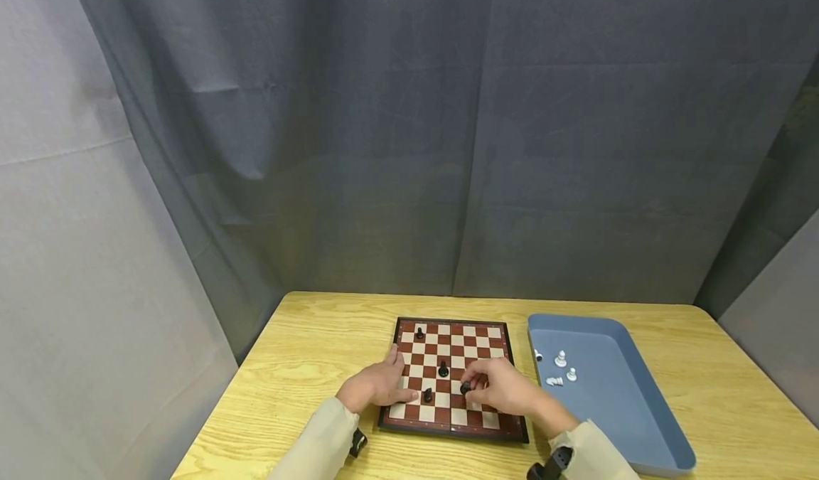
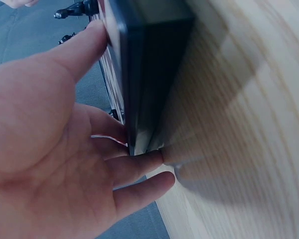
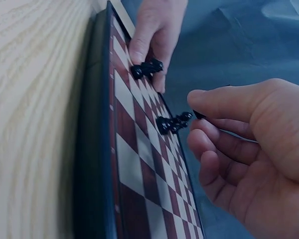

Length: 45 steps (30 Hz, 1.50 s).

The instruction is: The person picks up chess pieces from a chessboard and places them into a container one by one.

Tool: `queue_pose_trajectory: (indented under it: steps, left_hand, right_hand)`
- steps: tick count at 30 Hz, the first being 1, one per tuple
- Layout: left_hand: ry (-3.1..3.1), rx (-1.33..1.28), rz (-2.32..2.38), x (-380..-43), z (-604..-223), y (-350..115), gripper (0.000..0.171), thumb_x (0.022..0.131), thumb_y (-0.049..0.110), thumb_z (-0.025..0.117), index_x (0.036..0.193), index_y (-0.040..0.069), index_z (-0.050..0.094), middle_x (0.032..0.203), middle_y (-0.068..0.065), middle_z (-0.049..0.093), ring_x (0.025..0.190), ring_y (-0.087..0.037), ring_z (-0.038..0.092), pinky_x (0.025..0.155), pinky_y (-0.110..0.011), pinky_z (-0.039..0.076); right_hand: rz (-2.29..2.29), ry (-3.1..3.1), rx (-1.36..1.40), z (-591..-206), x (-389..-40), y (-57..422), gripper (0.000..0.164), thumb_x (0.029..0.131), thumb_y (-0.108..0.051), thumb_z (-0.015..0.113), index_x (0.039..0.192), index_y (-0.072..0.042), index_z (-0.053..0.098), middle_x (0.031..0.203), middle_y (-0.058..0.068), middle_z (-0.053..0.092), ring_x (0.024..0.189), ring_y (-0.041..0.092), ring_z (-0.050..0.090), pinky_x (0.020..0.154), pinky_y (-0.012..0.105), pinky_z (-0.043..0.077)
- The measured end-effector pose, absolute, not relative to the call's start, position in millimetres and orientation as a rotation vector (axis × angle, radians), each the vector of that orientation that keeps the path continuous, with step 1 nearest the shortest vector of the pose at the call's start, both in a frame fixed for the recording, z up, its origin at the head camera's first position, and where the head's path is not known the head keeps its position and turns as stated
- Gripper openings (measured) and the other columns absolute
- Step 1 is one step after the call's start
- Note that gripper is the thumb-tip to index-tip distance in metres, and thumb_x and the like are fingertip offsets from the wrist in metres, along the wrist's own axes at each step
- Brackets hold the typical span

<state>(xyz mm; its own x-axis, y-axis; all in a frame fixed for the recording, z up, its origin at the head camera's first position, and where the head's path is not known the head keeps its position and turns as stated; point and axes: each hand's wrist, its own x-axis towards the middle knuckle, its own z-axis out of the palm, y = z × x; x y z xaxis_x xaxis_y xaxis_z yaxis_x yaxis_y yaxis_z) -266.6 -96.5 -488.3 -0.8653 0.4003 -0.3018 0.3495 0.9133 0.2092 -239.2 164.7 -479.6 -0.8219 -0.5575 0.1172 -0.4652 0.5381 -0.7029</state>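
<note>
A chessboard (image 1: 435, 414) with red-brown and cream squares lies on the table. My left hand (image 1: 382, 380) rests at its left side, thumb on the top and straight fingers along the edge; the left wrist view shows the board's dark side (image 2: 149, 59) beside those fingers. Over the right half of the board, my right hand (image 1: 505, 387) pinches a black chess piece (image 1: 465, 388), mostly hidden by the fingers in the right wrist view. Standing on the board are a black knight (image 3: 147, 68) near my left thumb, a taller black piece (image 1: 443, 370) mid-board and another black piece (image 1: 419, 333) toward the back.
To the right of the board sits a blue-grey tray (image 1: 614, 395) with several white chess pieces, among them a white pawn (image 1: 571, 374) and a white knight (image 1: 554, 381) on its side. Grey curtains (image 1: 384, 146) hang behind the wooden table (image 1: 288, 366).
</note>
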Motion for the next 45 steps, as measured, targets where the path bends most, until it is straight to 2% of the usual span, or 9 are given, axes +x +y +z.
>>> queue_pose_trajectory:
  steps: [8, 20, 32, 38, 41, 45]
  left_hand:
    - [2.734, 0.567, 0.19, -267, -489, -97, 0.091, 0.09, 0.059, 0.052, 0.149, -0.003, 0.021, 0.156, -0.018, 0.009, 0.112, -0.028, 0.056, 0.075, -0.032, 0.047]
    - [2.737, 0.569, 0.193, -267, -488, -97, 0.091, 0.09, 0.058, 0.052, 0.149, -0.003, 0.021, 0.156, -0.018, 0.008, 0.116, -0.029, 0.053, 0.077, -0.032, 0.047]
    - [2.729, 0.565, 0.204, -266, -489, -97, 0.091, 0.09, 0.058, 0.052, 0.149, -0.003, 0.02, 0.156, -0.018, 0.007, 0.107, -0.028, 0.058, 0.072, -0.032, 0.047]
    - [2.74, 0.563, 0.187, -267, -489, -97, 0.091, 0.089, 0.058, 0.052, 0.149, -0.003, 0.02, 0.156, -0.018, 0.007, 0.106, -0.027, 0.058, 0.077, -0.032, 0.048]
    - [2.736, 0.556, 0.194, -266, -488, -96, 0.091, 0.089, 0.059, 0.053, 0.149, -0.002, 0.02, 0.156, -0.018, 0.007, 0.095, -0.025, 0.061, 0.071, -0.032, 0.048]
    - [2.732, 0.558, 0.198, -266, -488, -97, 0.091, 0.089, 0.058, 0.053, 0.149, -0.003, 0.02, 0.156, -0.018, 0.007, 0.095, -0.025, 0.061, 0.069, -0.031, 0.047]
  right_hand:
    - [-1.183, 2.649, -0.827, -471, -238, 179, 0.013, 0.084, -0.009, 0.072, 0.095, -0.006, 0.067, 0.079, -0.004, 0.059, 0.072, 0.011, 0.055, 0.062, 0.027, 0.046]
    - [-1.168, 2.714, -0.799, -462, -240, 208, 0.014, 0.085, -0.012, 0.071, 0.096, -0.006, 0.067, 0.079, -0.004, 0.059, 0.071, 0.01, 0.055, 0.062, 0.026, 0.047]
    - [-1.13, 2.77, -0.73, -461, -242, 238, 0.016, 0.086, -0.012, 0.07, 0.099, -0.003, 0.067, 0.079, -0.003, 0.059, 0.07, 0.012, 0.056, 0.059, 0.027, 0.047]
    - [-1.136, 2.781, -0.686, -461, -242, 252, 0.016, 0.087, -0.012, 0.069, 0.098, -0.002, 0.067, 0.081, -0.001, 0.059, 0.072, 0.011, 0.055, 0.059, 0.027, 0.046]
    - [-1.157, 2.766, -0.656, -460, -241, 259, 0.015, 0.087, -0.014, 0.069, 0.097, -0.003, 0.067, 0.081, 0.0, 0.06, 0.072, 0.013, 0.055, 0.058, 0.028, 0.046]
    - [-1.185, 2.752, -0.598, -461, -240, 267, 0.017, 0.086, -0.014, 0.07, 0.097, -0.001, 0.066, 0.081, 0.002, 0.06, 0.072, 0.015, 0.055, 0.056, 0.028, 0.046]
